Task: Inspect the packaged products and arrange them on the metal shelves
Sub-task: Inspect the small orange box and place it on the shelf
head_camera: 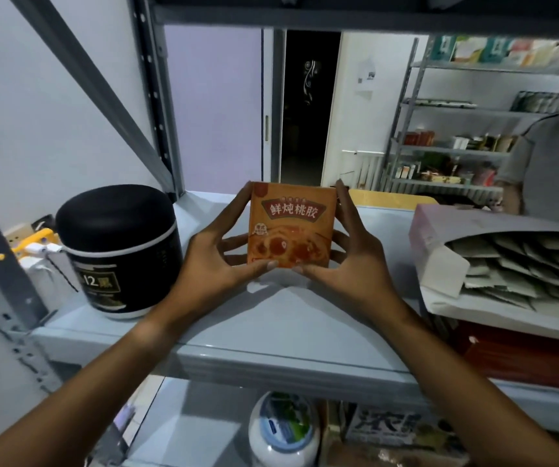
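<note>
Metal shelf (291, 332), pale blue-grey, spanning the view; its upright posts and the shelf above are cut off by the frame edges. At right, an open pink-and-white carton (439, 251) of grey sachets rests on a white tray — partly out of frame, with its printing too blurred to read. At left stands a black canister (119, 251) with a domed lid, upright on the shelf; only "12" is legible on its label. Behind it, small yellow and white items are hidden in part and hard to identify. Centre: an orange box (291, 225), held upright just above the shelf surface with its printed front toward the camera. The left hand (214, 254) grips its left edge and the right hand (355, 254) its right edge, thumbs at the lower corners, fingers curled behind and mostly hidden. Below the shelf, a white jar (283, 429) and other packages appear blurred. A second person (551, 170) at far right is cropped.
</note>
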